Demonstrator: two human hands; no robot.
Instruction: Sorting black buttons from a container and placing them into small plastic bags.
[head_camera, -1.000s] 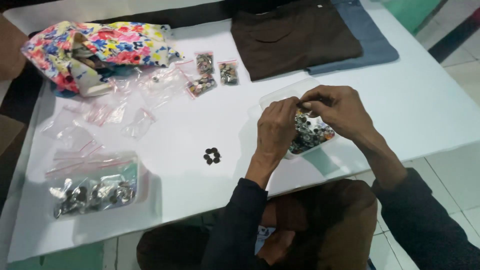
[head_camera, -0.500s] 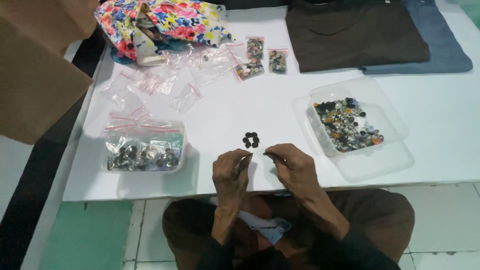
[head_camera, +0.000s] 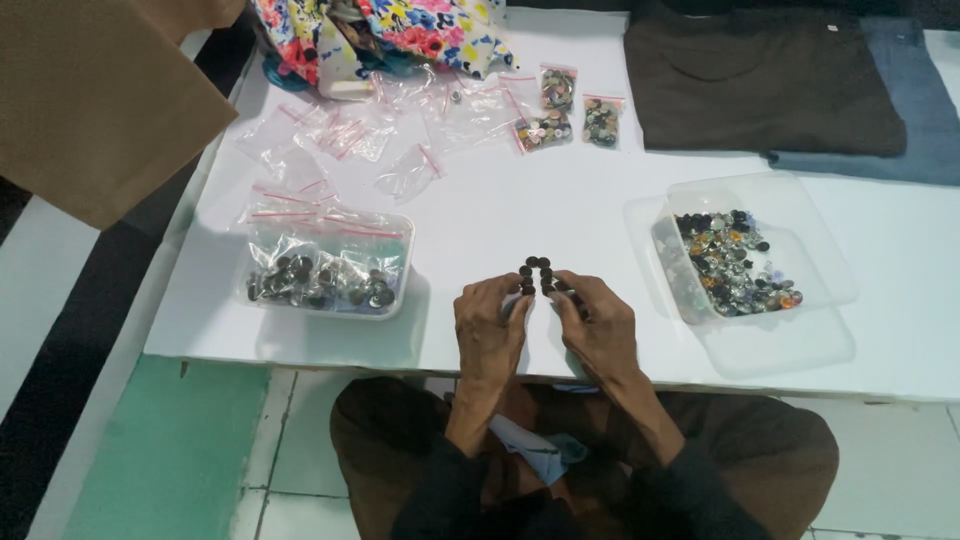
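A small cluster of dark round buttons (head_camera: 536, 270) lies on the white table (head_camera: 520, 210) near its front edge. My left hand (head_camera: 489, 325) rests just left of the cluster, its fingertips touching the nearest buttons. Right of the cluster my right hand (head_camera: 597, 325) also touches it with its fingertips. Both hands have their fingers curled toward the buttons. Whether either one pinches a button is hidden by the fingers.
A clear plastic tray (head_camera: 745, 262) of mixed buttons stands to the right. A clear tub (head_camera: 330, 272) with bagged dark buttons sits to the left. Small zip bags (head_camera: 560, 110), a floral pouch (head_camera: 385, 30), folded brown (head_camera: 760, 80) and blue cloth (head_camera: 920, 110) lie at the back.
My hands left the tray of mixed buttons and came to the dark cluster at the table's front. The cluster has more buttons. The view has shifted and moved closer.
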